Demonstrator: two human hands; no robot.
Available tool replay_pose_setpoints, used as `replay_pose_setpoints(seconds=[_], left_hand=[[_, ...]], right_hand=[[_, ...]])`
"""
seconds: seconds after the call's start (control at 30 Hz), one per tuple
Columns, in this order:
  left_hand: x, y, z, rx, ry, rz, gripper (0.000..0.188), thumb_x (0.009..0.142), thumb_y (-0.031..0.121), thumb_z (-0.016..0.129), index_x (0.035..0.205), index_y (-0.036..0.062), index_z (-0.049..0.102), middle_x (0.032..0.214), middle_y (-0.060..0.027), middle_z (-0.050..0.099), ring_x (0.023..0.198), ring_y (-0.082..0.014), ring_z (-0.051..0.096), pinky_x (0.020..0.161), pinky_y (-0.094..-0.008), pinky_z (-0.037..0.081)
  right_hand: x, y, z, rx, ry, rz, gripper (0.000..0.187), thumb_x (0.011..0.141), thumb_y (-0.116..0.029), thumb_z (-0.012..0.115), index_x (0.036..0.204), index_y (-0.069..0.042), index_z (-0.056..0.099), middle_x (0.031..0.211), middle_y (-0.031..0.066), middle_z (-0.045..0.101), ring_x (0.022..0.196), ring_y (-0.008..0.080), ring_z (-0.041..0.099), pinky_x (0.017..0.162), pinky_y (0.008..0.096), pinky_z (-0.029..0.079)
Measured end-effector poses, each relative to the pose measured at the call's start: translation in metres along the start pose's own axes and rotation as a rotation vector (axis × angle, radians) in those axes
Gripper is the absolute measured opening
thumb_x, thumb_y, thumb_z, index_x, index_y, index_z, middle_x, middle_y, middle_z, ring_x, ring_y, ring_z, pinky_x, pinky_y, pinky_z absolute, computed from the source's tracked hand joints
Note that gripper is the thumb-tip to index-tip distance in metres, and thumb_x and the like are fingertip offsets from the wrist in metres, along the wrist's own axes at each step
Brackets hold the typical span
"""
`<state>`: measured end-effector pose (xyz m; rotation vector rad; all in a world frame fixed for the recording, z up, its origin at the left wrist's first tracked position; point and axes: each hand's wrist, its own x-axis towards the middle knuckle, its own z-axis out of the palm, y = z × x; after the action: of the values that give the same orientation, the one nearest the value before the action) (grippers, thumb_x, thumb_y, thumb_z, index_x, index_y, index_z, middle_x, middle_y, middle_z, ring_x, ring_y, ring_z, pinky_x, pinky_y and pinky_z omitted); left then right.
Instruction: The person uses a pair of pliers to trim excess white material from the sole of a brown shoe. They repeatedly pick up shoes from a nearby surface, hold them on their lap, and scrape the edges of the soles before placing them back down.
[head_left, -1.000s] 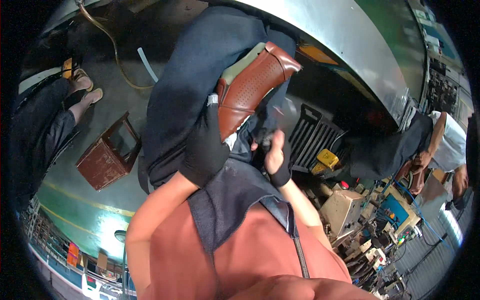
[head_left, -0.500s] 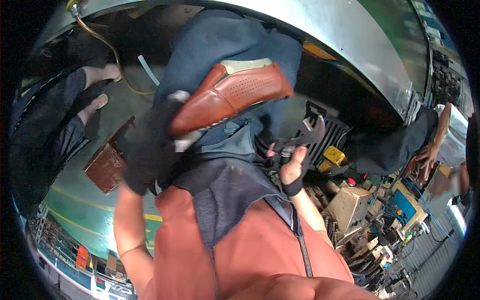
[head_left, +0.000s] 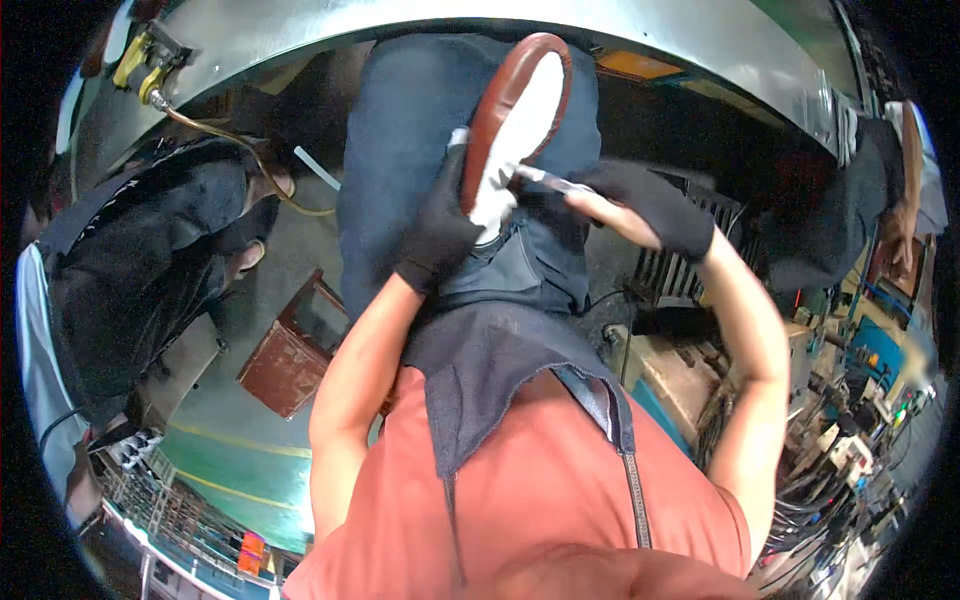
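Observation:
A brown leather shoe (head_left: pixel 490 120) lies bottom up across my lap, toe pointing away, so its white underside (head_left: pixel 535 105) shows. My left hand (head_left: pixel 440 235), in a black glove, is closed round the shoe's near left side. From the right, my right hand (head_left: pixel 655 210), in a black glove with bare fingertips showing, grips a metal hand tool that looks like pincers (head_left: pixel 548 181). The tool's tip meets or nearly meets the underside near its narrow part; motion blur hides the exact contact. Dark trousers (head_left: pixel 400 130) lie beneath the shoe.
A curved metal bench edge (head_left: pixel 330 42) runs ahead of my knees. On its left sits a yellow air tool (head_left: pixel 142 65) with a hose (head_left: pixel 240 140). A person in dark clothes (head_left: pixel 160 260) is at left, by a brown box (head_left: pixel 285 362). Machinery (head_left: pixel 680 385) and another person's arm (head_left: pixel 905 195) are at right.
The shoe has been turned from its side, showing its brown upper, to bottom up with the toe pointing away. My right hand has brought the tool leftward to the shoe's underside.

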<state>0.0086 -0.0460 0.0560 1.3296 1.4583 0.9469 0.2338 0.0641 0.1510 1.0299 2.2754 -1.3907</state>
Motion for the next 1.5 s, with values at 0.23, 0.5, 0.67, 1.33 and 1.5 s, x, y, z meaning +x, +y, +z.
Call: replay_pose_setpoints(seconds=[0.23, 0.5, 0.67, 1.33, 1.5], left_hand=[[0.003, -0.032, 0.025, 0.027, -0.05, -0.002, 0.058, 0.092, 0.011, 0.053, 0.142, -0.0011, 0.024, 0.141, -0.0144, 0.037, 0.128, -0.0248, 0.039, 0.107, -0.0349, 0.032], [0.027, -0.09, 0.026, 0.219, 0.244, 0.207, 0.088, 0.077, 0.003, 0.065, 0.143, -0.0026, 0.006, 0.14, -0.0222, 0.035, 0.125, -0.0319, 0.043, 0.102, -0.0395, 0.036], [0.032, -0.053, 0.012, -0.281, 0.264, 0.008, 0.066, 0.086, 0.005, 0.058, 0.14, -0.0004, 0.022, 0.129, -0.018, 0.048, 0.114, -0.026, 0.053, 0.094, -0.0356, 0.044], [0.033, -0.022, -0.037, -0.133, -0.083, -0.041, 0.039, 0.09, 0.015, 0.056, 0.126, 0.0018, 0.048, 0.119, -0.013, 0.058, 0.107, -0.0212, 0.058, 0.092, -0.0331, 0.047], [0.037, 0.003, -0.003, -0.366, 0.16, -0.106, 0.044, 0.087, 0.017, 0.062, 0.125, 0.0038, 0.042, 0.114, -0.0124, 0.056, 0.101, -0.021, 0.057, 0.086, -0.0352, 0.048]], right_hand=[[0.02, -0.019, 0.004, -0.338, -0.077, 0.045, 0.047, 0.094, -0.04, 0.043, 0.074, -0.003, 0.063, 0.067, 0.0193, 0.061, 0.063, 0.0342, 0.063, 0.057, 0.0426, 0.049], [0.037, -0.055, -0.03, -0.597, -0.11, -0.131, 0.036, 0.089, -0.037, 0.054, 0.079, -0.004, 0.067, 0.07, 0.0153, 0.065, 0.067, 0.0286, 0.066, 0.063, 0.0391, 0.051], [0.038, -0.052, 0.017, -0.375, 0.001, -0.384, 0.036, 0.089, -0.039, 0.055, 0.081, -0.005, 0.063, 0.08, 0.0175, 0.063, 0.072, 0.0349, 0.063, 0.065, 0.0424, 0.05], [0.028, -0.015, -0.027, -0.349, 0.311, -0.167, 0.044, 0.09, -0.043, 0.054, 0.073, -0.003, 0.062, 0.06, 0.0141, 0.056, 0.051, 0.031, 0.057, 0.052, 0.037, 0.046], [0.008, -0.087, 0.005, -0.313, 0.447, -0.641, 0.033, 0.084, -0.039, 0.061, 0.081, -0.006, 0.059, 0.071, 0.0147, 0.058, 0.064, 0.0278, 0.062, 0.055, 0.036, 0.048]])
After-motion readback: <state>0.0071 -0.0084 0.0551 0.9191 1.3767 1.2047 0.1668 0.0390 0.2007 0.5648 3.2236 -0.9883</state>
